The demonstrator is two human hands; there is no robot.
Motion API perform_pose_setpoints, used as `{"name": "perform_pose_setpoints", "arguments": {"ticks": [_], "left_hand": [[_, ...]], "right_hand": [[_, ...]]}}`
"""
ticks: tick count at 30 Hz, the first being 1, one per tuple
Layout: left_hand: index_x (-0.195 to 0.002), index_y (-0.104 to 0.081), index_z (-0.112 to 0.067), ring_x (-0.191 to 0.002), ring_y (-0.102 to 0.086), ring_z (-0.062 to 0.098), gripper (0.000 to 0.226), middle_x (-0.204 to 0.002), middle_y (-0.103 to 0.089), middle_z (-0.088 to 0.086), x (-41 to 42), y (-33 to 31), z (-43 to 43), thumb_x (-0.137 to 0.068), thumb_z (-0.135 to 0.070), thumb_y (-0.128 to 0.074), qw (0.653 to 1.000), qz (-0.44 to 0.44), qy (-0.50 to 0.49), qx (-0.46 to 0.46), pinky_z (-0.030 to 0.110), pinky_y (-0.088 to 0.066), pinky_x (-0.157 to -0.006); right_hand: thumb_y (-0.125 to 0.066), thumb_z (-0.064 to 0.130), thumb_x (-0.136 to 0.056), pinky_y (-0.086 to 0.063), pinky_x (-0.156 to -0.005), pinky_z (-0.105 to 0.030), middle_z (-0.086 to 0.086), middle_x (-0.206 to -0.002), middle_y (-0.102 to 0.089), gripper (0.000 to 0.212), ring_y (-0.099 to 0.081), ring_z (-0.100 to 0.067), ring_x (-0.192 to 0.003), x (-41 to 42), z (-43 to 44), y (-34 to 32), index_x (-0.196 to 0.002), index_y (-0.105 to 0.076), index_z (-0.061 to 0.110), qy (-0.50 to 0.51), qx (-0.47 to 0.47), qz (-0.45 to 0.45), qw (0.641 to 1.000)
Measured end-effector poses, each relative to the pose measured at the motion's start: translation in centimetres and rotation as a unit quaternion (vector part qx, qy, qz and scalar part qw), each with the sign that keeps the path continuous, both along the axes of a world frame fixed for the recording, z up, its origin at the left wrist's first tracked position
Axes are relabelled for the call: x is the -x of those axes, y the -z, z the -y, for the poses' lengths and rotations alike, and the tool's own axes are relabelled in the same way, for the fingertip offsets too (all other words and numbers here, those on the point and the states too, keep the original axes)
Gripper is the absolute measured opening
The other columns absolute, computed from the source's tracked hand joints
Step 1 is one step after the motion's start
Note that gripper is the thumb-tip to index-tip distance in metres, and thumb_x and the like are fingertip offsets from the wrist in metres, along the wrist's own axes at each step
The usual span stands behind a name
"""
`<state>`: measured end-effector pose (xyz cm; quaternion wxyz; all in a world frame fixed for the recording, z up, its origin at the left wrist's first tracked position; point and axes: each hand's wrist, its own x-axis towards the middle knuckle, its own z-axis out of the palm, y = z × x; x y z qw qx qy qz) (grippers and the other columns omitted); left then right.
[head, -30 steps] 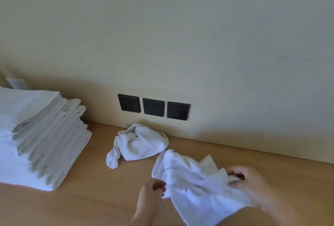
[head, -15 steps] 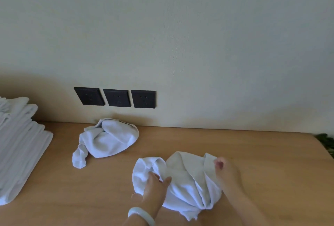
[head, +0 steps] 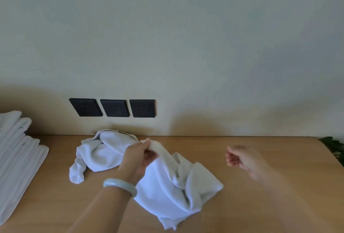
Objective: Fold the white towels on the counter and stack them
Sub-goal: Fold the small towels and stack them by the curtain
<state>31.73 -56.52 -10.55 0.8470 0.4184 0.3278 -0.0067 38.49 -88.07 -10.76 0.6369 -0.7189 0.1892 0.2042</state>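
The left hand (head: 138,158) pinches one corner of a white towel (head: 173,186) between its thumb and curled fingers and holds that corner up off the wooden counter (head: 260,204). From the hand, the towel hangs down toward 5 o'clock and lies crumpled on the counter there. The right hand (head: 242,160) is at 3 o'clock from the left hand, well apart from the towel. It looks blurry, its fingers are loosely curled, and it holds nothing. A pale bracelet (head: 120,186) sits on the left wrist. Another towel (head: 100,152) lies in a heap at 9 o'clock from the left hand, close to the wall. A pile of folded towels (head: 16,158) sits far off at 9 o'clock. Three black sockets (head: 114,108) are on the wall at 12 o'clock. Some green leaves (head: 334,145) peek in at 3 o'clock.
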Motion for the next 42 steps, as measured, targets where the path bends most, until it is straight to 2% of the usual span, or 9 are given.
{"name": "perform_pose_setpoints", "arguments": {"ticks": [4, 9, 12, 18, 22, 28, 37, 40, 42], "left_hand": [[-0.129, -0.044, -0.014, -0.116, -0.057, 0.029, 0.032, -0.120, -0.060, 0.013, 0.6, -0.2, 0.4, -0.099, -0.007, -0.053, 0.996, 0.033, 0.079, -0.012, 0.042, -0.042, -0.107], [-0.078, -0.049, -0.007, -0.058, -0.036, 0.019, 0.017, -0.068, -0.041, 0.006, 4.5, 4.5, 2.3, -0.085, 0.006, -0.058, 0.968, -0.183, 0.097, -0.143, 0.031, -0.036, -0.058], [-0.094, -0.049, 0.004, -0.063, -0.046, 0.027, 0.010, -0.080, -0.050, 0.017, 6.6, 6.1, 3.5, -0.094, -0.003, -0.057, 0.965, -0.245, 0.088, -0.040, 0.035, -0.042, -0.057], [-0.119, -0.048, 0.023, -0.086, -0.062, 0.042, 0.095, -0.102, -0.061, 0.034, 7.9, 6.9, 5.0, -0.093, -0.068, -0.036, 0.916, -0.271, 0.128, 0.266, 0.051, -0.056, -0.063], [-0.126, -0.051, 0.018, -0.084, -0.066, 0.043, 0.097, -0.105, -0.062, 0.032, 9.1, 5.7, 6.5, -0.077, -0.065, -0.052, 0.905, -0.196, 0.168, 0.338, 0.047, -0.056, -0.070], [-0.134, -0.048, 0.010, -0.109, -0.061, 0.038, 0.039, -0.118, -0.064, 0.027, 8.2, 1.6, 5.8, -0.102, -0.012, -0.043, 0.966, -0.038, -0.065, 0.246, 0.045, -0.060, -0.079], [-0.110, -0.065, 0.017, -0.104, -0.067, 0.039, 0.047, -0.128, -0.056, 0.033, 13.9, -2.1, 1.1, -0.068, -0.001, -0.076, 0.982, 0.062, 0.078, 0.158, 0.048, -0.059, -0.074], [-0.134, -0.044, 0.017, -0.130, -0.048, 0.038, 0.044, -0.148, -0.028, 0.032, 13.8, -3.0, -0.2, -0.102, -0.008, -0.026, 0.991, 0.110, -0.012, 0.070, 0.052, -0.044, -0.104], [-0.120, -0.067, 0.000, -0.097, -0.071, 0.027, 0.041, -0.120, -0.066, 0.023, 12.8, -3.3, -2.0, -0.103, -0.013, -0.032, 0.994, 0.067, -0.032, 0.081, 0.041, -0.061, -0.072]], "right_hand": [[-0.068, 0.029, -0.092, -0.053, -0.062, -0.024, -0.009, -0.084, -0.065, 0.020, -0.062, -0.015, -0.070, 4.9, -4.6, 5.0, -0.090, -0.060, 0.011, -0.164, 0.081, -0.084, 0.980], [-0.071, 0.018, -0.089, -0.037, -0.054, -0.027, -0.010, -0.065, -0.052, 0.019, -0.042, -0.015, -0.050, 9.4, -9.5, 8.1, -0.087, -0.060, 0.003, -0.129, 0.008, -0.146, 0.981], [-0.066, -0.001, -0.089, -0.038, -0.056, -0.025, -0.007, -0.062, -0.048, 0.013, -0.042, -0.016, -0.055, 10.1, -10.5, 7.8, -0.079, -0.058, 0.001, -0.052, -0.067, -0.156, 0.984], [-0.058, -0.006, -0.086, -0.060, -0.069, -0.038, -0.022, -0.091, -0.066, 0.018, -0.066, -0.030, -0.078, 11.6, -11.2, 4.2, -0.104, -0.062, -0.008, 0.033, -0.382, -0.151, 0.911], [-0.064, -0.006, -0.082, -0.061, -0.077, -0.039, -0.025, -0.103, -0.068, 0.026, -0.070, -0.030, -0.084, 12.6, -11.0, 3.6, -0.108, -0.065, -0.009, 0.049, -0.468, -0.085, 0.878], [-0.088, -0.014, -0.048, -0.059, -0.084, -0.047, -0.028, -0.113, -0.064, 0.062, -0.070, -0.037, -0.097, 13.9, -10.5, 6.0, -0.105, -0.063, -0.010, 0.111, -0.485, -0.145, 0.855], [-0.060, 0.023, -0.094, -0.057, -0.078, -0.046, -0.028, -0.110, -0.068, 0.038, -0.065, -0.038, -0.101, 11.2, -10.4, 4.8, -0.117, -0.058, -0.006, 0.193, -0.503, -0.217, 0.814], [-0.083, 0.009, -0.065, -0.061, -0.060, -0.041, -0.021, -0.092, -0.072, 0.055, -0.072, -0.031, -0.080, 8.6, -9.6, 3.7, -0.114, -0.061, -0.001, 0.218, -0.483, -0.154, 0.834], [-0.081, 0.005, -0.068, -0.062, -0.066, -0.042, -0.019, -0.098, -0.073, 0.059, -0.073, -0.029, -0.082, 6.4, -8.6, 2.1, -0.122, -0.059, 0.004, 0.239, -0.485, -0.107, 0.834]]}}
